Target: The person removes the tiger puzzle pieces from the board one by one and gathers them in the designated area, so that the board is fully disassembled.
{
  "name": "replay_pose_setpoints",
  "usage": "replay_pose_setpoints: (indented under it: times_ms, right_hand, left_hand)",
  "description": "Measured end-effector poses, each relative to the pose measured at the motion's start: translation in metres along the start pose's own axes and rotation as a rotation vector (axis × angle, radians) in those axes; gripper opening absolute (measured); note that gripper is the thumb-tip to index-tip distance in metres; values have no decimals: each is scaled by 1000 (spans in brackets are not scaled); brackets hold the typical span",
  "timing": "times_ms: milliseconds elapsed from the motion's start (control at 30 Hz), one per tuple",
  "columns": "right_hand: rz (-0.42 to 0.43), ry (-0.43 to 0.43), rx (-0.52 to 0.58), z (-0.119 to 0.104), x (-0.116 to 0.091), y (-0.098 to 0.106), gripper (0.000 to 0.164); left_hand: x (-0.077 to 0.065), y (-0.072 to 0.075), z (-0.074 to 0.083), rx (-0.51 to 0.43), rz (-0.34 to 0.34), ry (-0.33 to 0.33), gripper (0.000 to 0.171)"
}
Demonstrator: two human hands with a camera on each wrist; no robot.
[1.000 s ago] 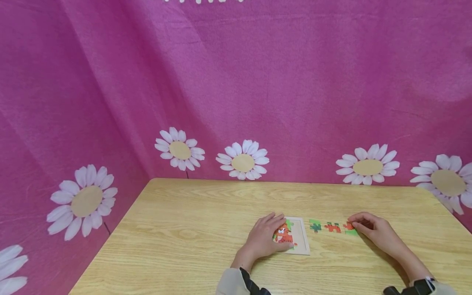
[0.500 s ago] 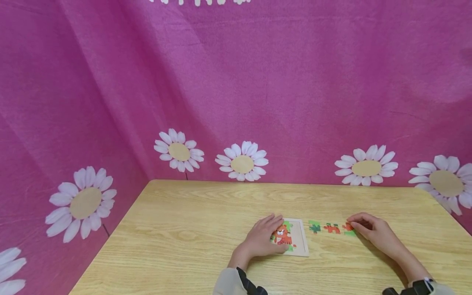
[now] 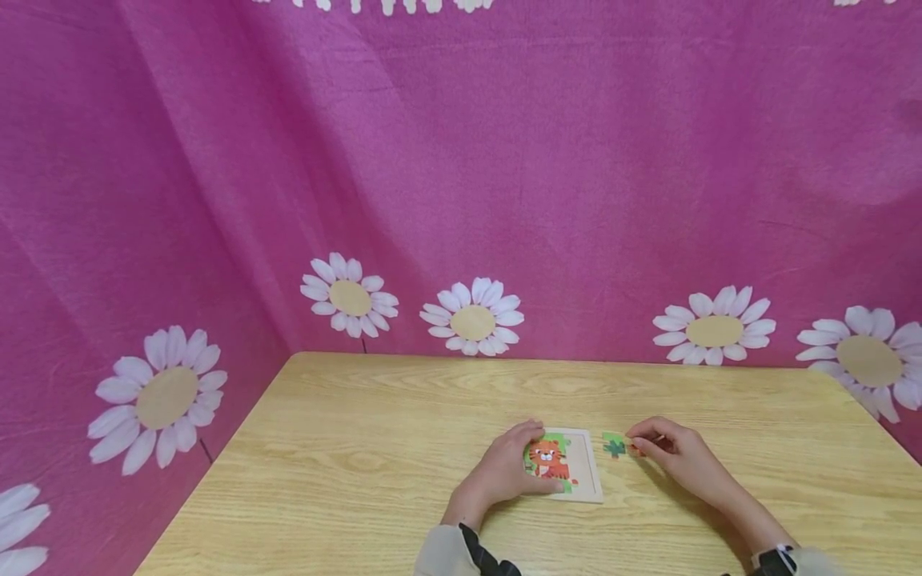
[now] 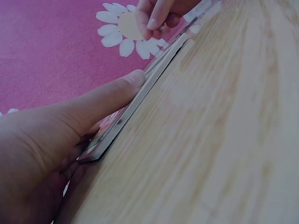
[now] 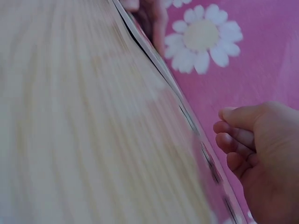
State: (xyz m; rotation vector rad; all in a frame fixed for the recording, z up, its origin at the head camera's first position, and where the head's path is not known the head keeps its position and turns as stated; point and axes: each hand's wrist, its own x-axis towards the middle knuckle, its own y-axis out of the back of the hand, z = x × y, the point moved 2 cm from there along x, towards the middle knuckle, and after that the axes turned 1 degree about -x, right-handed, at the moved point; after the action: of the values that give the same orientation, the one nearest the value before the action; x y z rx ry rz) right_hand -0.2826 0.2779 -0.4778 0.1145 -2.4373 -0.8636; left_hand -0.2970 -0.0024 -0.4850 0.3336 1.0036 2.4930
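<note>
The left hand [image 3: 497,472] is gripping the left part of a small puzzle board [image 3: 582,464], its thumb lying along the near edge and its fingers [image 3: 531,430] bending round the far left corner. The board is lying flat on the wooden desk [image 3: 389,456], with an orange tiger picture [image 3: 549,460] filling its left part and pale bare wood showing on the right. Just beside it, a green piece [image 3: 615,445] is lying on the desk. The right hand [image 3: 677,458] is reaching in next to that, thumb and curled fingers coming together at a reddish piece [image 3: 634,451] (mostly hidden, so whether they are pinching it or only touching it I cannot tell). Behind the desk, a pink curtain [image 3: 461,176] with white daisies [image 3: 471,322] is hanging.
</note>
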Motion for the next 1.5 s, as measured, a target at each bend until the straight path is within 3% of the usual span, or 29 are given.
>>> replay_pose_setpoints:
  times_ms: [167, 733, 1133, 1500]
  right_hand:
    - [-24, 5, 2, -12, 9, -20, 9]
    - [-154, -176, 28, -34, 40, -70, 10]
    - [-201, -210, -5, -47, 53, -77, 13]
    - [-229, -146, -63, -52, 53, -76, 12]
  left_hand:
    - [0, -1, -1, -7, 19, 19, 86]
    - [1, -1, -2, -29, 24, 51, 86]
    - [1, 0, -1, -7, 34, 19, 84]
    - [1, -2, -1, -14, 24, 12, 84]
